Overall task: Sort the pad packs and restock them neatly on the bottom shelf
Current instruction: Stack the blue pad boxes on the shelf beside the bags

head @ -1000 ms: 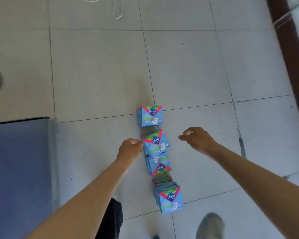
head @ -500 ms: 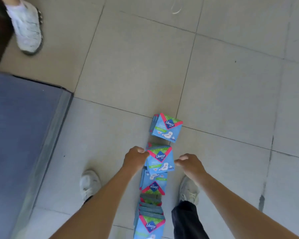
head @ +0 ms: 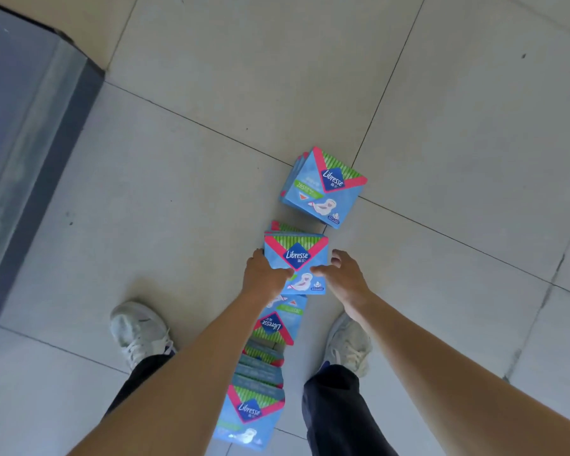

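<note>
Several blue Libresse pad packs lie in small stacks in a line on the tiled floor. The farthest stack (head: 323,187) sits apart at a tile joint. The second stack (head: 298,251) is between my hands. My left hand (head: 265,276) grips its left edge, thumb on the top pack. My right hand (head: 341,274) is at its right edge, thumb touching the top pack, fingers spread. Closer to me lie an upside-down pack (head: 277,324), a leaning row of packs (head: 262,366) and a nearest stack (head: 249,414).
A grey-blue shelf or cabinet surface (head: 23,133) fills the left edge. My two white shoes (head: 137,330) (head: 348,345) stand either side of the line of packs. Beige floor tiles (head: 244,77) stretch ahead and to the right.
My view has dropped closer to the floor. Both hands closed in on the second stack, the left now holding its edge, the right thumb reaching the top pack. The other person's shoe left view.
</note>
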The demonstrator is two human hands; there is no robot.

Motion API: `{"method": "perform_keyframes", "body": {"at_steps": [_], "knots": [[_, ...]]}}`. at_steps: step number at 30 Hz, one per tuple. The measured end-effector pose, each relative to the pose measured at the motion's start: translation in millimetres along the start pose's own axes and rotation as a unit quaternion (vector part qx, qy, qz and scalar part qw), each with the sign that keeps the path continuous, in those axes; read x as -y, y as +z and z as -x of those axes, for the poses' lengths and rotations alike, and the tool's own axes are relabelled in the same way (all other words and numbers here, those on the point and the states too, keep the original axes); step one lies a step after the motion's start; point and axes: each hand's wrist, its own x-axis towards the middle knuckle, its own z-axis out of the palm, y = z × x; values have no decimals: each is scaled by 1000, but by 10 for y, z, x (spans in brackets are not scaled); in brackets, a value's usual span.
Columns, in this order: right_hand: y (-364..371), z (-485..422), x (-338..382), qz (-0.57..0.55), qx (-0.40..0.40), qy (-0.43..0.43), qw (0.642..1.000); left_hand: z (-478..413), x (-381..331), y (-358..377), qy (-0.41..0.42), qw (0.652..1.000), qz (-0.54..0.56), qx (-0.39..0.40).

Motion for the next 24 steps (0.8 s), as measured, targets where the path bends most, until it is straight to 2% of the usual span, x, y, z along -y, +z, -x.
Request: {"method": "perform_keyframes", "body": {"at_steps": [5, 7, 11, 15, 19, 24], "knots": [[76, 2, 139, -85, 46, 26, 995, 67, 28, 14, -6, 996, 89, -17], [66, 99, 209, -88, 56, 19, 994, 190, 30, -26, -5, 992, 124, -17], [23, 448, 530, -75, 74, -30, 994, 438, 19, -252, 6, 983, 178, -43], [64, 971, 1120, -72, 92, -109, 987, 887, -235, -809, 15, 963, 250, -96], [239, 1643, 1961, -93, 107, -168, 976, 1403, -615, -1569, 52, 920, 343, -181], [617, 2742, 3066, -97, 140, -292, 941, 2216, -1046, -2763, 146, 841, 429, -296]]}}
